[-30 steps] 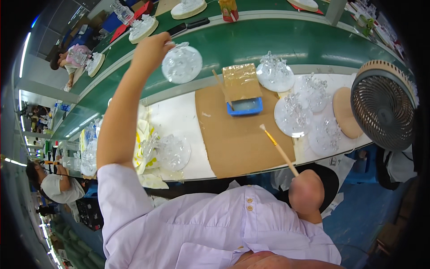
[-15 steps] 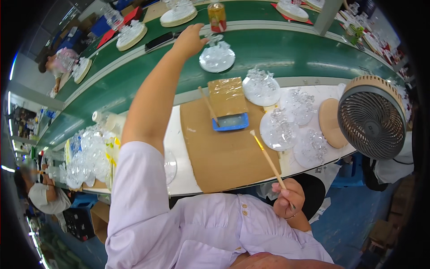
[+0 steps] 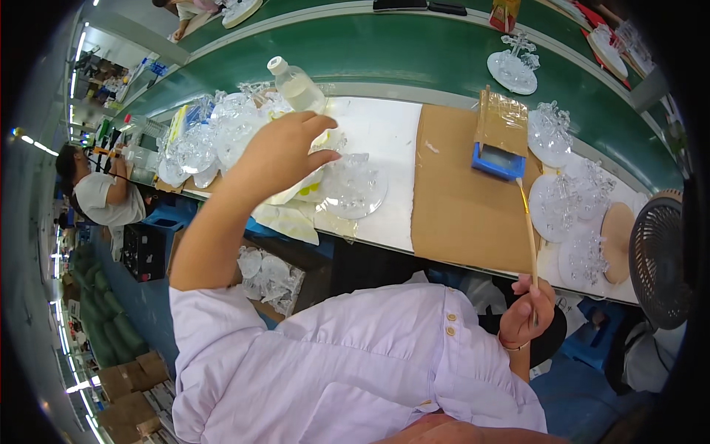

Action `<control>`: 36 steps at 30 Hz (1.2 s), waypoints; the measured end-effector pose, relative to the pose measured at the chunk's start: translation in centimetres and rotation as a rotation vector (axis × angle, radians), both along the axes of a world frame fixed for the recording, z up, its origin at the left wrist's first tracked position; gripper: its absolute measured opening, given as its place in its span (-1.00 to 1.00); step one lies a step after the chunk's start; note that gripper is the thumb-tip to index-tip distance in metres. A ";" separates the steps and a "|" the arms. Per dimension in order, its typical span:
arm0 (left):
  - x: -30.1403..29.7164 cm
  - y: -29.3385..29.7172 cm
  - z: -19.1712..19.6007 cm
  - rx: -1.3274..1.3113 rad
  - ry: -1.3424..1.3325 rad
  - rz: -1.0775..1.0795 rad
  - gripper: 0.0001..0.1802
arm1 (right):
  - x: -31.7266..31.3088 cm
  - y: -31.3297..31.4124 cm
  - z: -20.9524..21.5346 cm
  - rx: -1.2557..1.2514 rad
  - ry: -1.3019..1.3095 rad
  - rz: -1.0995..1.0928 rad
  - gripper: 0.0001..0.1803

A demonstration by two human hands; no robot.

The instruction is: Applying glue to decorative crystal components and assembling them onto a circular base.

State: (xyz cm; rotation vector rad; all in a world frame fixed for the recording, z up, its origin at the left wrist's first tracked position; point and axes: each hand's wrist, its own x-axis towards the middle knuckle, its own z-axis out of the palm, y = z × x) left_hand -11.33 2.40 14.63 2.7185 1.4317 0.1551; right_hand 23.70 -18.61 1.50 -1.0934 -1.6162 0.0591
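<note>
While the right hand pinches the brush by its wooden handle, I see its bristles just beside the blue tray, over brown cardboard. Left hand: thumb and fingers spread, near a clear ornament at the white tabletop; from my end, I cannot tell if they touch. Cross-topped clear piece stands on the green belt, well apart from both hands.
</note>
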 end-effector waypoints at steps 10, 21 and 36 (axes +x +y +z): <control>2.6 -2.1 -2.7 0.221 -0.453 -0.020 -0.84 | 0.3 1.2 1.8 0.030 0.056 -0.230 -0.70; 12.4 -1.0 -8.1 0.074 -0.642 -0.174 -0.74 | 0.7 10.2 4.1 -0.031 -0.016 -0.370 -0.86; 12.8 1.1 -11.5 -0.205 -0.897 -0.103 -0.80 | 1.4 14.7 3.0 -0.234 -0.290 -0.405 -0.90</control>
